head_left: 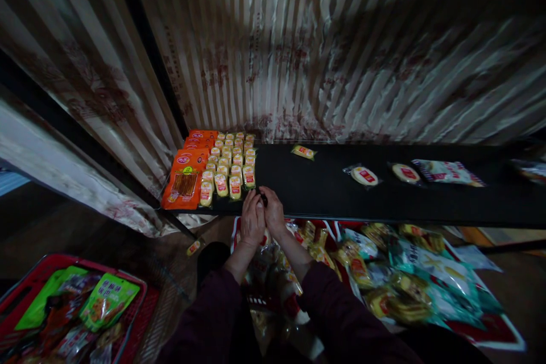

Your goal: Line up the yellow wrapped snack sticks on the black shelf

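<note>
My left hand [253,219] and my right hand [273,211] meet at the front edge of the black shelf [298,187]. Their fingers are curled close together, and a small dark patch shows between them. What they hold, if anything, is hidden. Just beyond my fingers stand rows of small yellow wrapped cakes [235,186] with red labels. Orange snack packets [184,182] stand in a column to the left of the rows. A single wrapped cake [303,152] lies farther back on the shelf, right of the rows.
More loose packets, including a round wrapped cake [364,176] and a white-and-purple bag [447,173], lie along the right side. Below are a red basket [140,296] and another red container [507,330] of packets. A striped curtain [273,68] hangs behind.
</note>
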`<state>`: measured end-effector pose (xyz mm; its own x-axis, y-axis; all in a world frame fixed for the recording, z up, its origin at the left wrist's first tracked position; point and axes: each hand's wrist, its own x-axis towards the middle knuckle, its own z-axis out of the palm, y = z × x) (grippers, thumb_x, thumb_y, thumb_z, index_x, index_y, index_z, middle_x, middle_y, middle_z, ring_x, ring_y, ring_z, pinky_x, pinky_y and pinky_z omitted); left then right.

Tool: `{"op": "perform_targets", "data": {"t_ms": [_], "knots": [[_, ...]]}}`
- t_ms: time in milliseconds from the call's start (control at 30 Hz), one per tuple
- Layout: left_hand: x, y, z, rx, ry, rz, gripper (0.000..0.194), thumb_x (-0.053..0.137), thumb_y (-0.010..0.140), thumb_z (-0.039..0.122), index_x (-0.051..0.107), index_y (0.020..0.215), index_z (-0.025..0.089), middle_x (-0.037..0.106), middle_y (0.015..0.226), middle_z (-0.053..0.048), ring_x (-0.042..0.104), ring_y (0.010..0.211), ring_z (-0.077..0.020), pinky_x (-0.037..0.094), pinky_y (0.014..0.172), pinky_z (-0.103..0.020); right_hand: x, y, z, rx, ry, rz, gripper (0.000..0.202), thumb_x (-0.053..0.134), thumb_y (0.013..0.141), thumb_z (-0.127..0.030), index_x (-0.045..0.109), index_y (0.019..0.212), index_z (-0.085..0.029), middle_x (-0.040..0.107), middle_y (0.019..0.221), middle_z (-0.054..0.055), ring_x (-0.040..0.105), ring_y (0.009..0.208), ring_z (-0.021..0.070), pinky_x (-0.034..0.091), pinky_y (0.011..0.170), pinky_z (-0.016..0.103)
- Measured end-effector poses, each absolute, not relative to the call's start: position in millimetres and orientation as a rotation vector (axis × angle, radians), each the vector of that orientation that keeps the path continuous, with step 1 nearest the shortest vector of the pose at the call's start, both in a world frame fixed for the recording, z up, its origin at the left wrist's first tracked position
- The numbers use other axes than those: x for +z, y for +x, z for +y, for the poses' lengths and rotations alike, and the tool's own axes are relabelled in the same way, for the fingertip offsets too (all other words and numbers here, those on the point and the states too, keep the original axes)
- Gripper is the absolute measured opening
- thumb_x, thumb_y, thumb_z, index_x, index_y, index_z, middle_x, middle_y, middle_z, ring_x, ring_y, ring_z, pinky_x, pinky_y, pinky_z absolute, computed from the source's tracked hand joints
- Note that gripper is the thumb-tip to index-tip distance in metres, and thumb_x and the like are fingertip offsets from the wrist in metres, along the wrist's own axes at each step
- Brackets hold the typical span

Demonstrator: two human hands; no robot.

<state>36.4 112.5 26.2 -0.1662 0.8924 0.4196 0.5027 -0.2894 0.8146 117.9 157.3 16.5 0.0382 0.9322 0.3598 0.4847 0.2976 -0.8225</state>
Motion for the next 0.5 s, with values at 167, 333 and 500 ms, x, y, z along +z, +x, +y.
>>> {"op": "perform_targets", "data": {"t_ms": [167, 333, 500], "knots": [[28.0, 50.7, 77.1, 1.372, 1.748, 1.573, 0.044, 0.026, 0.092, 0.032, 0.056, 0.118, 0.013, 0.06, 0.121, -0.015, 0.051, 0.118, -0.0206, 0.039, 0.103, -0.042, 14.7, 133.7, 116.7, 0.589, -1.307, -1.57, 0.037, 0.041, 0.078, -0.016, 0.064, 0.107, -0.019, 0.063, 0.112, 0.009, 0.058, 0.104, 0.0189, 0.046, 0.094, 0.038], [20.8, 73.9, 42.8, 1.264, 1.736, 1.497, 0.044, 0.025, 0.091, 0.03, 0.056, 0.119, 0.015, 0.059, 0.123, -0.013, 0.052, 0.116, -0.0203, 0.041, 0.102, -0.042, 11.1, 162.8, 73.6, 0.512, -1.392, -1.572, 0.035, 0.04, 0.081, -0.019, 0.065, 0.104, -0.02, 0.064, 0.109, 0.009, 0.058, 0.103, 0.0195, 0.045, 0.094, 0.04], [3.5, 91.3, 16.9, 1.112, 1.749, 1.529, 0.043, 0.028, 0.09, 0.026, 0.055, 0.119, 0.012, 0.054, 0.129, -0.014, 0.046, 0.123, -0.0209, 0.035, 0.108, -0.044, 1.9, 195.0, 44.8, 0.347, -1.538, -1.619, 0.034, 0.041, 0.082, -0.022, 0.064, 0.106, -0.017, 0.063, 0.111, 0.011, 0.055, 0.107, 0.0227, 0.042, 0.097, 0.044]]}}
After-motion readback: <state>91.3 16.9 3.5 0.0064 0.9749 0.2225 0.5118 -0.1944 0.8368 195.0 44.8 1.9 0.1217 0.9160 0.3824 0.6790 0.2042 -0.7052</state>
